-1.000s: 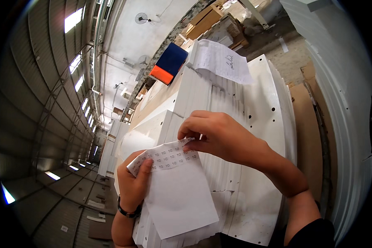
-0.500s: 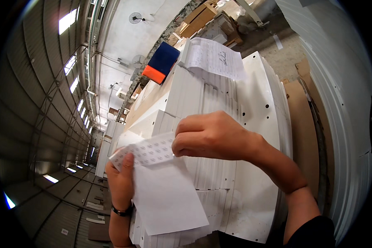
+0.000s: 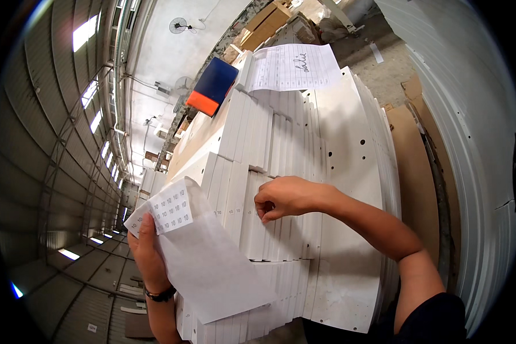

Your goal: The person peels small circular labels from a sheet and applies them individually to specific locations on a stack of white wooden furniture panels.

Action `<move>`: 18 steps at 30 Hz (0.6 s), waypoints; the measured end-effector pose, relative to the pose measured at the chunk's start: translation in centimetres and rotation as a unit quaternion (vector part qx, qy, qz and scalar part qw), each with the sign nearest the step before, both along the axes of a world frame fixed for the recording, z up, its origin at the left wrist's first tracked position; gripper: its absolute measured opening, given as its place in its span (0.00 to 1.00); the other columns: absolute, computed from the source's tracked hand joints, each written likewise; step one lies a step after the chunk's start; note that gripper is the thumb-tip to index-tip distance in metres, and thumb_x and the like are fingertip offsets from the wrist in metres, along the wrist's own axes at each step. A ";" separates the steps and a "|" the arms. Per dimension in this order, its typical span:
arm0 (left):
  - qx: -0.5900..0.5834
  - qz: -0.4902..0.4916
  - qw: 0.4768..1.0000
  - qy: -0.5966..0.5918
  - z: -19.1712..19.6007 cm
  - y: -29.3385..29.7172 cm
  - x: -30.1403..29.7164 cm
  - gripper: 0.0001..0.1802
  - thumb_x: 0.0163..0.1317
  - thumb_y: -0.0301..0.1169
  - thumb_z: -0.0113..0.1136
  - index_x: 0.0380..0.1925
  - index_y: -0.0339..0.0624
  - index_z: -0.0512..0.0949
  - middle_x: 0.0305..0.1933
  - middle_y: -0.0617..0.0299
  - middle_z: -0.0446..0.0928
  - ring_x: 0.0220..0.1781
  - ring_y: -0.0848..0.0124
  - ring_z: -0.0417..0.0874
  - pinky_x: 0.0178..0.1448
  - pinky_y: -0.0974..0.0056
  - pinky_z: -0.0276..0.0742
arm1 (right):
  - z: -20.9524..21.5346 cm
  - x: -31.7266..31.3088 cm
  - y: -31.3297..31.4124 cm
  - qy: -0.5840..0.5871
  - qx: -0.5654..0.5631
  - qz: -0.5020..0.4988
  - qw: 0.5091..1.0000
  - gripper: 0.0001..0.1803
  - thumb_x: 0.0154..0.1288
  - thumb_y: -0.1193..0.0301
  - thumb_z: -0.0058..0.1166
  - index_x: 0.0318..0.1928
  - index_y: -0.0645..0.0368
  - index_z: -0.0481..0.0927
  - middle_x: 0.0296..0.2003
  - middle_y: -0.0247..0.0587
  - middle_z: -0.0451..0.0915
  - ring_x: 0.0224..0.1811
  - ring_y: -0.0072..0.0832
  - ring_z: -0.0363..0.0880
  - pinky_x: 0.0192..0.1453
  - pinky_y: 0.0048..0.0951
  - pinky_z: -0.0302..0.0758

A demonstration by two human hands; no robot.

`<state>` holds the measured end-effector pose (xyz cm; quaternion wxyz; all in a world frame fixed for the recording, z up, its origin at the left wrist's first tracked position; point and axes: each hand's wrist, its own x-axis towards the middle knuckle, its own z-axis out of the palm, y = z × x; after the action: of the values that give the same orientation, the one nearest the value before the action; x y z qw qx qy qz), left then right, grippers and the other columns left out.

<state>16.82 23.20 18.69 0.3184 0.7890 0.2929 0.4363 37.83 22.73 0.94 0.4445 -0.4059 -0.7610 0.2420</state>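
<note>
My left hand [image 3: 149, 252] grips a white sheet of small printed stickers [image 3: 175, 209], thumb on top, with its plain white paper hanging down over the boards. Rows of stickers show at the sheet's upper end. My right hand [image 3: 281, 198] is closed in a pinch at the edges of stacked white boards [image 3: 226, 192]; whatever its fingertips hold, if anything, is hidden. Small printed labels [image 3: 235, 211] run in a row along the board edges just left of those fingertips.
A dark blue and orange box [image 3: 212, 86] stands at the far end of the stack, beside a handwritten paper form [image 3: 295, 67]. Wide white panels with holes [image 3: 352, 172] lie to the right. Brown cardboard [image 3: 413, 189] stands beyond them, and a wall fan [image 3: 179, 25] hangs far off.
My right hand has left the sticker sheet and come to the board edges, lower and slightly right. My left hand has drawn the sheet left and down. The far form now lies flatter.
</note>
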 end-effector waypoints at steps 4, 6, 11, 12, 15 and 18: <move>0.015 0.000 1.000 -0.007 -0.1 -0.4 0.2 0.17 0.65 0.38 0.45 0.43 0.33 0.70 0.38 0.59 0.76 0.37 0.75 0.77 0.41 0.70 0.73 | -0.3 -0.4 0.1 -0.031 -0.033 -0.050 0.998 0.08 0.52 0.65 0.58 0.26 0.54 0.77 0.28 0.32 0.76 0.32 0.27 0.76 0.34 0.29 0.70; 0.019 -0.020 1.000 0.012 0.1 -0.5 0.0 0.17 0.65 0.38 0.44 0.43 0.34 0.70 0.40 0.58 0.75 0.39 0.74 0.77 0.42 0.69 0.72 | -0.3 -0.5 -0.1 -0.038 -0.033 -0.066 0.997 0.08 0.52 0.65 0.58 0.25 0.54 0.77 0.27 0.31 0.76 0.32 0.26 0.76 0.34 0.29 0.71; 0.040 -0.015 0.999 0.002 0.1 -1.1 -0.5 0.17 0.66 0.38 0.43 0.44 0.34 0.69 0.40 0.58 0.75 0.40 0.74 0.76 0.42 0.68 0.72 | -1.2 -0.3 0.3 0.018 0.000 -0.202 0.979 0.08 0.49 0.65 0.60 0.25 0.54 0.77 0.25 0.32 0.78 0.30 0.29 0.77 0.32 0.31 0.71; 0.045 -0.011 0.999 0.003 0.1 -1.1 -0.5 0.17 0.66 0.38 0.42 0.44 0.34 0.69 0.40 0.58 0.75 0.40 0.74 0.77 0.42 0.68 0.72 | -1.2 0.2 0.3 0.017 -0.001 -0.203 0.979 0.08 0.49 0.65 0.60 0.25 0.54 0.77 0.25 0.32 0.78 0.30 0.29 0.77 0.32 0.31 0.71; 0.049 -0.035 0.998 0.024 0.3 -0.7 -0.9 0.17 0.66 0.38 0.43 0.44 0.34 0.69 0.40 0.58 0.75 0.40 0.74 0.77 0.42 0.68 0.73 | -1.6 0.8 0.3 0.065 -0.009 -0.033 0.997 0.06 0.53 0.70 0.56 0.26 0.58 0.75 0.27 0.34 0.79 0.31 0.29 0.77 0.33 0.29 0.70; 0.055 0.001 0.998 0.003 0.0 -1.0 -0.2 0.18 0.65 0.39 0.43 0.44 0.34 0.69 0.39 0.58 0.76 0.39 0.74 0.77 0.42 0.69 0.73 | -1.3 -0.3 -0.2 0.049 -0.031 0.010 0.998 0.05 0.53 0.71 0.55 0.28 0.58 0.74 0.25 0.34 0.78 0.30 0.29 0.77 0.34 0.29 0.70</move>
<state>16.59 22.24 18.69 0.2736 0.8062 0.2699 0.4499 37.53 22.53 -0.33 0.4661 -0.3998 -0.7343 0.2893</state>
